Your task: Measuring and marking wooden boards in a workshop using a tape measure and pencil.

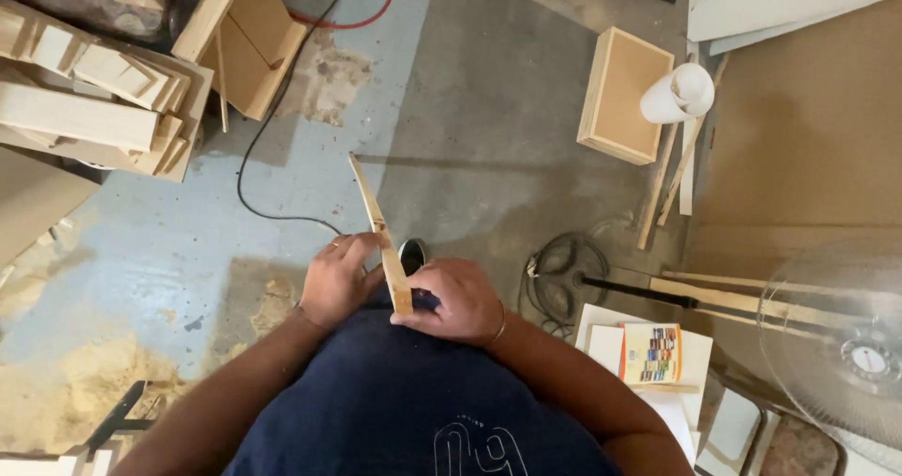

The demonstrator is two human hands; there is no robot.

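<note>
A thin wooden strip (pixel 374 215) points away from me over the concrete floor, its near end braced against my dark blue shirt. My left hand (pixel 336 279) wraps its fingers on the strip's left side at mid-length. My right hand (pixel 453 299) pinches the strip's near end from the right. Just behind the hands a small dark round can (pixel 412 250) stands on the floor, partly hidden.
Stacked wood offcuts (pixel 94 91) and an open wooden box (pixel 249 44) lie at the upper left; a shallow wooden box (pixel 622 95), a white roll (pixel 678 93) and slats lie at the upper right. A black cable (pixel 246 156) crosses the floor. A fan (pixel 846 344), a small colourful box (pixel 650 354) and sawdust (pixel 75 382) sit nearby.
</note>
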